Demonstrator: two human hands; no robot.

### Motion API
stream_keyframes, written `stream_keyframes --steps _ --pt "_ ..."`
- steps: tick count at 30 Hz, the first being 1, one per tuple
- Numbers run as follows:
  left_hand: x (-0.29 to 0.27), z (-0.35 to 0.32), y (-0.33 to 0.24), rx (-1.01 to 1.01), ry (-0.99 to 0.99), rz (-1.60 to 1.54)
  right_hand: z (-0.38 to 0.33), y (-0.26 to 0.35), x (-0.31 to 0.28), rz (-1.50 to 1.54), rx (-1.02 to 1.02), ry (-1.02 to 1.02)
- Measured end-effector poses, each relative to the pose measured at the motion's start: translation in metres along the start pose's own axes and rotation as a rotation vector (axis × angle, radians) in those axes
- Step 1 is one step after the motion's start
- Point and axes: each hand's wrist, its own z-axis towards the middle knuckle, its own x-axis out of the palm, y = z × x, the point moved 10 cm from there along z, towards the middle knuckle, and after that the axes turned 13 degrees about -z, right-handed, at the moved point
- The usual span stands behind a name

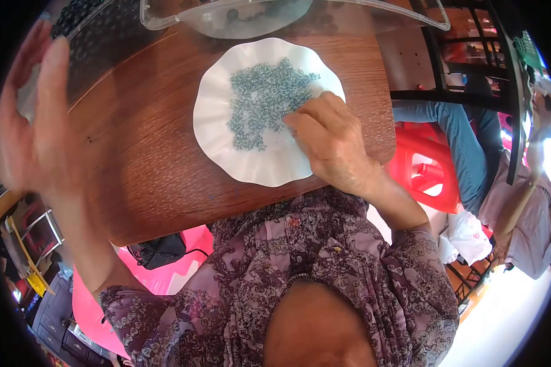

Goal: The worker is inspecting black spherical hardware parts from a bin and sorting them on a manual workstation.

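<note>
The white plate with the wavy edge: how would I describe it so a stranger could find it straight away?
Start at the brown wooden table. Near its far middle lies the white plate, just in front of a clear plastic tub, with the right hand resting on its right side. It is the only white, scalloped-edged thing there, and it bears a heap of small blue-grey rings.

At the frame's top edge the clear plastic container (239, 18) is cut off, the small grey rings (263, 98) are partly hidden under the right hand (330, 144), and the left hand (33, 116) is blurred at upper left.
</note>
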Motion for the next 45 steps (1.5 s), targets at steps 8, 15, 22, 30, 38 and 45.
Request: stream_keyframes --steps 8,15,22,30,38,45 --pt "0.044 -0.063 -0.025 -0.282 0.244 -0.045 -0.013 -0.019 -0.017 0.067 0.152 -0.112" --pt "0.075 -0.088 -0.043 -0.248 0.276 -0.168 -0.004 -0.004 0.001 0.013 0.055 -0.072" --pt "0.087 -0.079 -0.055 -0.196 0.409 -0.148 0.000 0.000 -0.004 -0.020 -0.023 -0.071" --pt "0.085 -0.005 -0.058 0.017 0.384 -0.082 0.003 0.000 -0.015 0.123 -0.004 -0.131" --pt "0.195 0.060 0.039 -0.076 0.786 0.057 0.004 -0.008 -0.027 0.286 -0.015 -0.215" --pt "0.269 0.053 0.115 -0.193 1.154 0.342 0.001 -0.029 -0.044 0.396 0.056 -0.292"
